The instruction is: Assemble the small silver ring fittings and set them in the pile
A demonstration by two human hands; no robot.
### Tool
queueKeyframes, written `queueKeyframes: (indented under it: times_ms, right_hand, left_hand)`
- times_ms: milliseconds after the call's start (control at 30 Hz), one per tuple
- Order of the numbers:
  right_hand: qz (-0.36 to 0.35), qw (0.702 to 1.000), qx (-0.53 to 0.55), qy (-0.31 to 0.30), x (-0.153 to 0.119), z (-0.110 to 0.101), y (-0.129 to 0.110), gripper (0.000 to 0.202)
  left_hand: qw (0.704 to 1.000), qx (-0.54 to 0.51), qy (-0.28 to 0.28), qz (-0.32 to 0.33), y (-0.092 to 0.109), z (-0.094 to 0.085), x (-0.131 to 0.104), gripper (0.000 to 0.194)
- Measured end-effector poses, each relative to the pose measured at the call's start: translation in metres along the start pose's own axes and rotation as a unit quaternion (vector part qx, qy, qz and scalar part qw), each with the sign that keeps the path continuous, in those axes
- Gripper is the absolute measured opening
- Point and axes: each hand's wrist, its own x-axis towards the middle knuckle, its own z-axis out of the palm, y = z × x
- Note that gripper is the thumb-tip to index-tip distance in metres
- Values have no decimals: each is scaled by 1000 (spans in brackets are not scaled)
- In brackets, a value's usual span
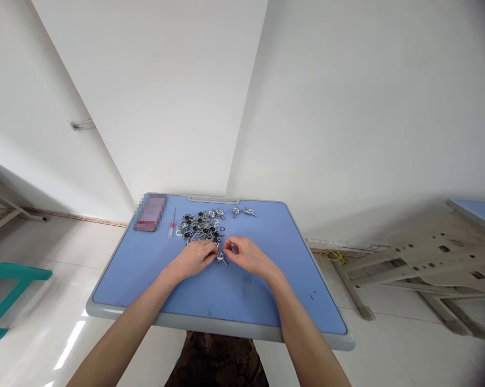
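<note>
A small metal part (221, 258) with prongs lies on the blue table between my hands. My left hand (197, 256) is closed at its left side, thumb and fingertips together at the part's edge. My right hand (244, 253) is curled just to the right, thumb and index finger pinched; anything between them is too small to make out. Behind my hands spreads a pile of metal parts with black round pieces (202, 226). A dark ring (222, 229) lies at the pile's right side.
A screwdriver (172, 223) with a clear and red handle lies left of the pile, beside a blurred phone-like object (151, 213). Two metal pieces (242, 212) sit near the back edge of the blue table (283, 242). A green stool (14, 285) stands at the left.
</note>
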Motion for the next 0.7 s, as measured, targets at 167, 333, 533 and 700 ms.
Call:
queueKeyframes:
  times_ms: [167,333,533,700]
  right_hand:
    - [-10,1000,5,-25,0,4,0,12]
    - [-2,999,-7,-38,0,6,-1,12]
    - [-5,999,-15,-43,0,7,-3,12]
    - [-9,999,-14,-38,0,7,-2,12]
  left_hand:
    - [1000,2,4,-5,0,1,0,14]
    - [1000,-17,-2,-23,1,-2,0,12]
    - [999,-12,-22,-37,2,0,1,11]
    - [999,-7,-20,-43,0,2,1,12]
